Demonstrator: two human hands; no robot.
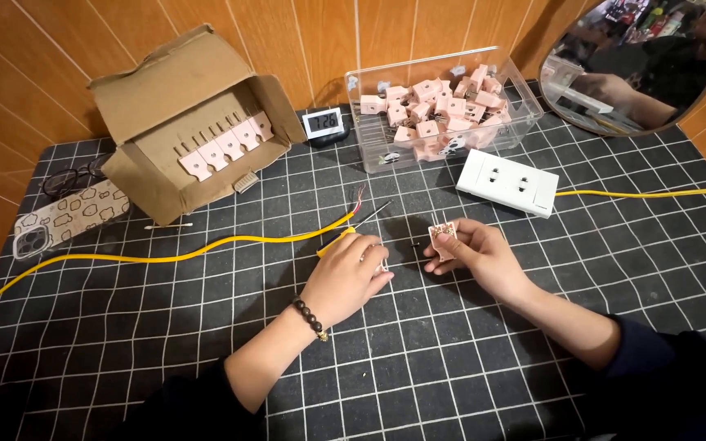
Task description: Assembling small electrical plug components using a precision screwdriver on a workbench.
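A black mat [451, 359] with a white grid covers the table. Far left on it stands an open cardboard box [181, 122] with pink parts lined up inside; far right of centre sits a clear plastic bin [369, 143] heaped with pink plug pieces. A white socket strip [507, 181] lies just near of the bin, its yellow cable [655, 193] running right. The left hand [343, 278], near centre, is clenched around a yellow-handled screwdriver [335, 243], its shaft pointing far-right. The right hand [480, 257], just right of it, pinches a small pink plug piece [442, 239] between fingertips, held just above the mat.
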